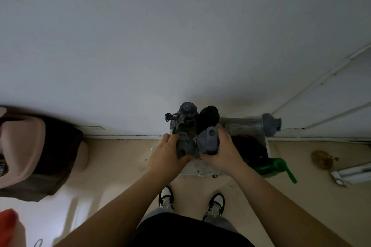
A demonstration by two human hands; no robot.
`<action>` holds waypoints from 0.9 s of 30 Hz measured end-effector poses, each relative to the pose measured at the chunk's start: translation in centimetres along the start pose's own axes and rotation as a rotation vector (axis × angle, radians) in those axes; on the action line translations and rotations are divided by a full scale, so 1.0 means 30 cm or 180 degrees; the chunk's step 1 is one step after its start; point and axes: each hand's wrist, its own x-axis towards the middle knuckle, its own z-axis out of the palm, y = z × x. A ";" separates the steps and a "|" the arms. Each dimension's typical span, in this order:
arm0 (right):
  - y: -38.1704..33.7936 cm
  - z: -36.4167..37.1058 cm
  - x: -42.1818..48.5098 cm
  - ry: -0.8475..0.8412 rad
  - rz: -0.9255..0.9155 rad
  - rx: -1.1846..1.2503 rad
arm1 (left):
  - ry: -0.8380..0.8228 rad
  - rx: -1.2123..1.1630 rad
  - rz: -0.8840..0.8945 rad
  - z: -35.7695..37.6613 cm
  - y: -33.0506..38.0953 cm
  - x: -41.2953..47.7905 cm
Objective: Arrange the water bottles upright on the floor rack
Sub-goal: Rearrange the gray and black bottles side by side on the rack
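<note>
A low pale floor rack (202, 168) sits against the wall. Upright on its left half stand a grey-capped bottle (188, 110) and a black-capped bottle (208, 115) at the back. In front of them, my left hand (167, 155) grips a grey-lidded bottle (185, 147) and my right hand (223, 151) grips another grey-lidded bottle (207, 140). A clear bottle with a grey cap (252, 124) lies on its side at the rack's back right. A green bottle (274, 167) lies tilted at the front right corner.
A dark item (248, 149) fills the rack's right half. A pink and brown bin (34, 154) stands at left. A brass floor fitting (321, 159) and a white object (351, 173) lie at right near a door (331, 94). My shoes (166, 196) stand just before the rack.
</note>
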 end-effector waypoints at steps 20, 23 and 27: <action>-0.080 -0.054 -0.027 0.0464 -0.0097 -0.1731 | 0.0022 -0.0028 0.0105 -0.003 -0.011 -0.002; -0.095 -0.046 -0.020 0.0444 0.0354 -0.1457 | 0.0041 -0.0035 0.0103 -0.002 -0.013 -0.002; -0.092 -0.043 -0.007 0.0429 0.0716 -0.1116 | 0.0034 -0.0091 0.0102 -0.001 -0.018 0.000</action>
